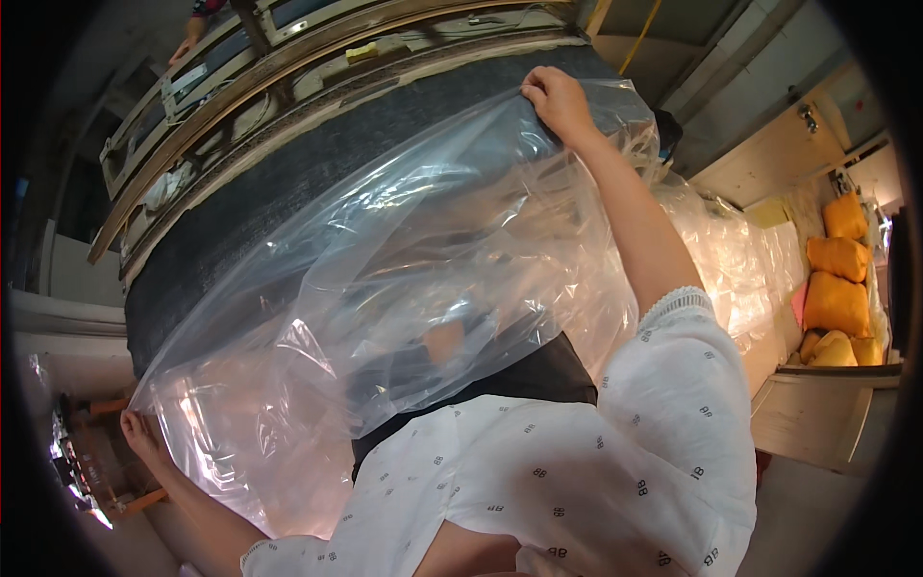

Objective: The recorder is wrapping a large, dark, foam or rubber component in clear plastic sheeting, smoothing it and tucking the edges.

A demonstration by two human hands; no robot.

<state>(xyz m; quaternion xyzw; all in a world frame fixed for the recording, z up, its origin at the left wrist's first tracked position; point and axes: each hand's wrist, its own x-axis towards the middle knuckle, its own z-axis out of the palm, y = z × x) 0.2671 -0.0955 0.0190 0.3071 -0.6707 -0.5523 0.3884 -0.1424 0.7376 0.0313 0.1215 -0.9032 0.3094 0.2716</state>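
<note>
A wide, clear plastic sheet (413, 221) is spread between my two hands and hangs in wrinkled folds in front of my body. My left hand (141, 435) is closed on its left corner, low at the left. At the far right, my right hand (560, 104) pinches the far edge of the sheet with thumb and fingers, my arm stretched out. The far part of the plastic lies over a black work surface (231, 207), while the near folds hang down toward me. More crumpled clear plastic (740, 260) lies to the right.
Beyond the black surface runs a long machine frame (317, 53) with wooden rails and a small yellow item (361, 53). Another person's hand (183, 50) shows at the far left. Orange bundles (836, 300) are stacked at the right. A wooden-framed stool-like object (106, 462) stands at lower left.
</note>
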